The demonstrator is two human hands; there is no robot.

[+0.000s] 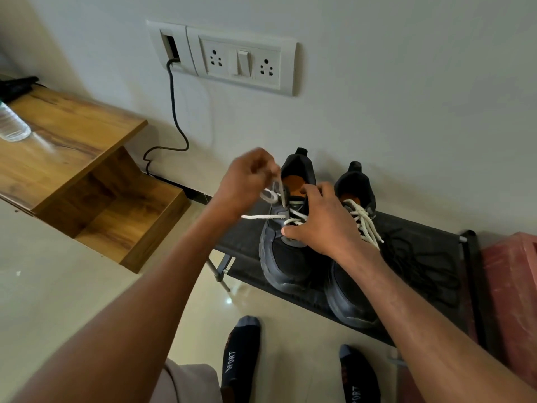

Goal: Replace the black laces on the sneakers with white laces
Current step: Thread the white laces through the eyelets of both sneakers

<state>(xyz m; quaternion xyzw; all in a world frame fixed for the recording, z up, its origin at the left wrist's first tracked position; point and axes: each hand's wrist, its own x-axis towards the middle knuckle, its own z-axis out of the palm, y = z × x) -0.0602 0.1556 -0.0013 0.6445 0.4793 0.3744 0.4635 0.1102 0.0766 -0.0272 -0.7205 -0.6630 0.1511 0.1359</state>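
Two black sneakers stand side by side on a low black rack, heels toward the wall. The left sneaker is partly threaded with a white lace, one end trailing off to the left. My left hand pinches a blurred loop of that lace above the eyelets. My right hand rests over the sneaker's tongue, thumb pressing the lacing at its middle. The right sneaker carries a white lace through its eyelets. Removed black laces lie loose on the rack to the right.
A wooden shelf unit stands at the left with a plastic bottle on it. A black cable hangs from the wall socket panel. A red stool sits at the right. My socked feet are on the tiled floor.
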